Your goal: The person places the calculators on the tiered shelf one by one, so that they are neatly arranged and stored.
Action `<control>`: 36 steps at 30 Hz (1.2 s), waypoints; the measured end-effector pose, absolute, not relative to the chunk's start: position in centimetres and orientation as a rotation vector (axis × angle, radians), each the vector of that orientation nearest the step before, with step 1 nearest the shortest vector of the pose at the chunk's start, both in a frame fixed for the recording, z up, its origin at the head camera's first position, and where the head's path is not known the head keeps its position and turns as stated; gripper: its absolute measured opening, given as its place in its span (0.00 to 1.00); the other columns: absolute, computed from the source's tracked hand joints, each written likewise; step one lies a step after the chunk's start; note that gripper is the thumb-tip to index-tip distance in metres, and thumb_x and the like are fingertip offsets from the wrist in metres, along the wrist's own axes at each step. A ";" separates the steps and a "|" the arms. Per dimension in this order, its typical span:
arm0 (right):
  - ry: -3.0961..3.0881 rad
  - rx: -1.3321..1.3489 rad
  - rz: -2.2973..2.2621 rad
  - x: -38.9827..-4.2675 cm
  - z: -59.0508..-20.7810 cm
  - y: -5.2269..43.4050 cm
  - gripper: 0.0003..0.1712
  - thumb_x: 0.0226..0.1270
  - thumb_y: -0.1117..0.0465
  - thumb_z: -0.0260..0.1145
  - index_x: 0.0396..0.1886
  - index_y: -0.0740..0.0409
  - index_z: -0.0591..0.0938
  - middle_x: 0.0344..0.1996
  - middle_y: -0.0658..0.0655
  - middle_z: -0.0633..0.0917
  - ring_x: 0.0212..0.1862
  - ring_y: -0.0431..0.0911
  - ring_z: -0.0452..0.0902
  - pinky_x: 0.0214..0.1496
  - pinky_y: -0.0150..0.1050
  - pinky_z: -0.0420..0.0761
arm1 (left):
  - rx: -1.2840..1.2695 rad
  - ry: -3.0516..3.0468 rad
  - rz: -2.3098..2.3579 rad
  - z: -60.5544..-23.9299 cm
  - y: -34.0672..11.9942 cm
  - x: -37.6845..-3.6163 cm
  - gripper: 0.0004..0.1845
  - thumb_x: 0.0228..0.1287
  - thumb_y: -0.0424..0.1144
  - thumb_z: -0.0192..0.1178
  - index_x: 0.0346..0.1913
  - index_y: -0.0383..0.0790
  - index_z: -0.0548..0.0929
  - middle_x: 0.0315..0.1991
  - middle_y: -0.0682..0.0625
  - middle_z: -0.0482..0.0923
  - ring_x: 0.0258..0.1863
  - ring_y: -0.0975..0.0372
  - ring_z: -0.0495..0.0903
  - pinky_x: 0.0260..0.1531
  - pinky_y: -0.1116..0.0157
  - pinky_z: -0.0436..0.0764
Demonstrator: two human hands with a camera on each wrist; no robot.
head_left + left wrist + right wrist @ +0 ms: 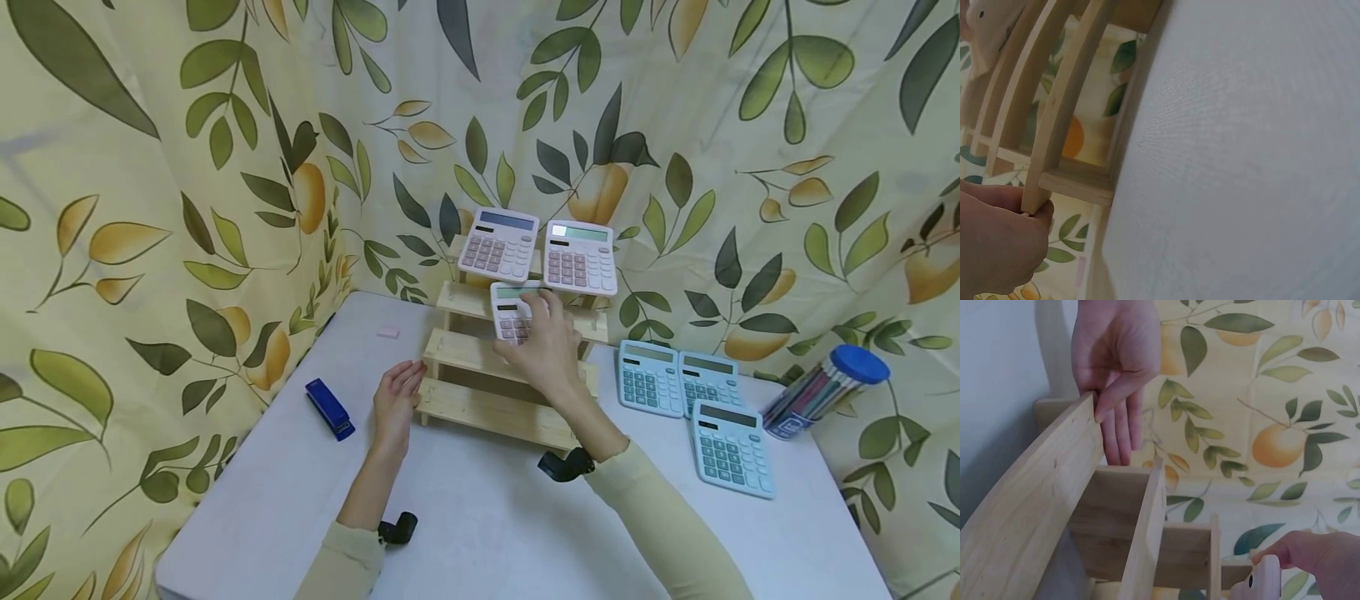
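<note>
In front of the wooden stepped rack [480, 408], nearest the camera, are the pale right sleeve [660, 517] and left sleeve [341, 558]. The right hand [551, 350] reaches over the rack's lower boards from its front right and grips a pinkish-white calculator [512, 313] at the second board from the top, left of the rack's middle. The calculator lies forward and left of that palm, far nearer to it than the left hand [396, 404]; its long axis runs front to back across the boards, screen toward the rack's rear. Whether it bears fully on the board I cannot tell. The left hand pinches the rack's left end near the front, thumb and fingers on opposite faces of the wood.

Crowding the held calculator from behind, on the rack's top board, are the upper-left calculator [498, 244] and upper-right calculator [580, 257], leaving scant room above its screen. Right of the rack, three blue calculators [650, 379] lie close together on the desk [465, 517], a lidded pen jar [821, 396] beyond them. Left of it lie a blue stapler [330, 410] and a small pink piece [387, 332].
</note>
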State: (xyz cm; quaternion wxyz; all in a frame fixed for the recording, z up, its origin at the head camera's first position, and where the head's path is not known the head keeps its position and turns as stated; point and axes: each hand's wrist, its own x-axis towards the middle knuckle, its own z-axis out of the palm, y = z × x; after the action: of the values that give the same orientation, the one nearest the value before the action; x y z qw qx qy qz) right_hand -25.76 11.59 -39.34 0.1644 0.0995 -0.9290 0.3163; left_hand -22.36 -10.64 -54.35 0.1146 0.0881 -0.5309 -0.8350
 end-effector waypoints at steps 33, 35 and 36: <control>-2.650 0.183 0.721 -27.5 -40.5 6.7 0.41 0.56 0.42 0.79 0.64 0.58 0.79 0.71 0.67 0.72 0.71 0.83 0.55 0.61 0.71 0.66 | 0.199 -1.523 -2.488 -54.1 -10.8 -22.0 0.36 0.57 0.08 0.40 0.71 0.25 0.64 0.70 0.30 0.70 0.73 0.45 0.71 0.75 0.60 0.68; -2.669 0.188 0.678 -27.6 -40.4 6.5 0.42 0.57 0.39 0.78 0.65 0.58 0.78 0.71 0.67 0.72 0.71 0.85 0.53 0.61 0.72 0.66 | 0.209 -1.530 -2.484 -54.0 -10.8 -22.0 0.36 0.57 0.08 0.40 0.71 0.25 0.64 0.70 0.31 0.71 0.73 0.46 0.71 0.75 0.59 0.68; -2.676 0.193 0.657 -27.6 -40.4 6.4 0.43 0.58 0.38 0.77 0.65 0.59 0.78 0.71 0.67 0.72 0.71 0.86 0.53 0.61 0.73 0.67 | 0.215 -1.531 -2.484 -54.0 -10.8 -21.9 0.36 0.57 0.08 0.40 0.71 0.25 0.64 0.70 0.31 0.71 0.73 0.46 0.71 0.75 0.59 0.68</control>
State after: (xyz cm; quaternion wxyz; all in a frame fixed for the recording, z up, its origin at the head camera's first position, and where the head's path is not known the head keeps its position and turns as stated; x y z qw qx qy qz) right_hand -27.60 6.43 -40.41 0.1886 0.0685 -0.9514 0.2336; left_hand -21.93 -10.79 -54.01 0.1079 0.0731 -0.5201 -0.8441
